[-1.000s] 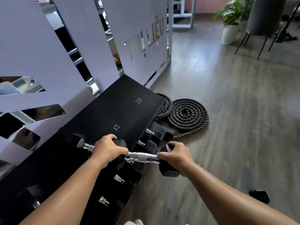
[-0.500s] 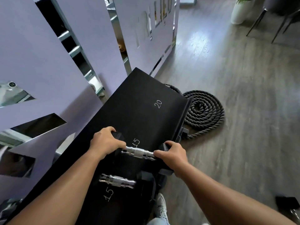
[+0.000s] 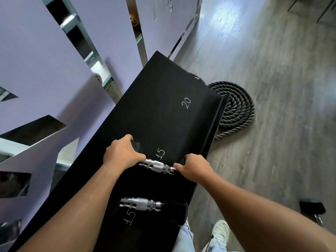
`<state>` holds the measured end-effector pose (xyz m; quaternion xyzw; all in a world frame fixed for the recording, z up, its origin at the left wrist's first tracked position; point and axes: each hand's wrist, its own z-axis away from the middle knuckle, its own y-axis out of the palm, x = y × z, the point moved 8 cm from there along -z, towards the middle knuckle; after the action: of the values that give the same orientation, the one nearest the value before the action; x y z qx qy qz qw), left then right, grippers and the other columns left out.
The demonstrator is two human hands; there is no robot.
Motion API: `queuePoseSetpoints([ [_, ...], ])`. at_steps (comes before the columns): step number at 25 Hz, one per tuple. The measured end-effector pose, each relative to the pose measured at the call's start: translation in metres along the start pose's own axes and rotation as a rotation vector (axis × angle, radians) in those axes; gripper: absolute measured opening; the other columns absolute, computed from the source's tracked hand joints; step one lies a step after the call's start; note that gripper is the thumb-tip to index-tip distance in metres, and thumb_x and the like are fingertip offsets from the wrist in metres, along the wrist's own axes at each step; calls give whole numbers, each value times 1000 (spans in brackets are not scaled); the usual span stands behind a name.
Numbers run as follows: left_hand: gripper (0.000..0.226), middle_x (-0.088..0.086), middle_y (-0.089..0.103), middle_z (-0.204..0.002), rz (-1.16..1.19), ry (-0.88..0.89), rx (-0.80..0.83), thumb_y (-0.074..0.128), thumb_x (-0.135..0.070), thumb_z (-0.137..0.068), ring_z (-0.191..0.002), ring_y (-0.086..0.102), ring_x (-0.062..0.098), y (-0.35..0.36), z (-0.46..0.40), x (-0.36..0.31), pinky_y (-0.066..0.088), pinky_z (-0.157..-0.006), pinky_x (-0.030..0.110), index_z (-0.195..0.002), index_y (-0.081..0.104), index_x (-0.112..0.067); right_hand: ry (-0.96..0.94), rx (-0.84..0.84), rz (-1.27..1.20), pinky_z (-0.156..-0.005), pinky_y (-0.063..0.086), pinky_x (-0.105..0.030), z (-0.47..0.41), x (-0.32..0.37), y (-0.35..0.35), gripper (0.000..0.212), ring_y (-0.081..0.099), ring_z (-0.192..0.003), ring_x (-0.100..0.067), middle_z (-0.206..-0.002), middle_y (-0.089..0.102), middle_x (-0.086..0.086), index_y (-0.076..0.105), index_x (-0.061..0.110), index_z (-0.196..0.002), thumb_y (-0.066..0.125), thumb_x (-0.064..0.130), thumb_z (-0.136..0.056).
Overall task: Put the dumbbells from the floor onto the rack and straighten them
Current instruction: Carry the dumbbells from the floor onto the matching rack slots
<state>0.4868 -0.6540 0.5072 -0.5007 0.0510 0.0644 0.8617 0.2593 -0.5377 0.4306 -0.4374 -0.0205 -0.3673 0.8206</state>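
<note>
A black dumbbell with a knurled chrome handle [image 3: 157,166] lies on the top shelf of the black rack [image 3: 169,99], beside a white "15" mark. My left hand [image 3: 122,155] grips its far head, and my right hand [image 3: 193,167] grips its near head at the shelf's front edge. A second dumbbell [image 3: 141,205] lies on the same shelf closer to me, by another "15". Another black dumbbell [image 3: 311,209] lies on the floor at the right.
A coiled black battle rope [image 3: 234,108] lies on the grey wood floor past the rack's far end. A lilac wall with mirrored cut-outs [image 3: 54,70] runs along the left. My white shoe [image 3: 218,233] stands by the rack's front.
The dumbbell has gone from in front of the rack up onto the top shelf by the "15" mark. My view has moved over the shelf. Both hands still hold its heads.
</note>
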Motion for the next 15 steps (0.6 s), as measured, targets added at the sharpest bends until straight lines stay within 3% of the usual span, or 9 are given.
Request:
queuePoseSetpoints([
  [2, 63, 9, 58, -117, -125, -15, 61, 74, -52, -67, -109, 56, 33, 6, -2, -7, 52, -84, 42, -122, 56, -26, -11, 24, 4, -87, 53, -37, -2, -8, -8, 53, 66, -107, -30, -103, 73, -5, 70, 16, -97, 57, 65, -85],
  [5, 51, 11, 53, -130, -317, 45, 93, 66, -54, -77, -126, 46, 36, 9, 1, -42, 43, -101, 58, -117, 59, -25, 34, -41, -106, -94, 51, -35, 7, -37, -37, 58, 63, -119, -28, -119, 72, -3, 69, 17, -123, 59, 61, -86],
  [7, 45, 6, 59, -122, -328, 131, 85, 65, -58, -79, -123, 49, 33, 11, 7, -77, 40, -103, 59, -107, 59, -24, 89, -98, -163, -95, 50, -34, 20, -70, -60, 57, 62, -121, -29, -122, 72, -5, 70, 14, -122, 60, 59, -88],
  [11, 56, -2, 63, -116, -233, 370, 113, 60, -63, -78, -110, 59, 26, 33, 35, -169, 51, -95, 50, -120, 61, -26, 213, -201, -283, -104, 43, -31, 58, -153, -99, 65, 55, -131, -25, -139, 63, -4, 64, 14, -135, 60, 59, -89],
  [15, 53, -4, 65, -112, -254, 627, 158, 59, -66, -79, -104, 61, 23, 66, 104, -283, 54, -90, 43, -111, 63, -24, 364, -348, -446, -106, 41, -30, 128, -261, -121, 66, 54, -132, -23, -141, 62, -2, 63, 15, -136, 63, 60, -88],
])
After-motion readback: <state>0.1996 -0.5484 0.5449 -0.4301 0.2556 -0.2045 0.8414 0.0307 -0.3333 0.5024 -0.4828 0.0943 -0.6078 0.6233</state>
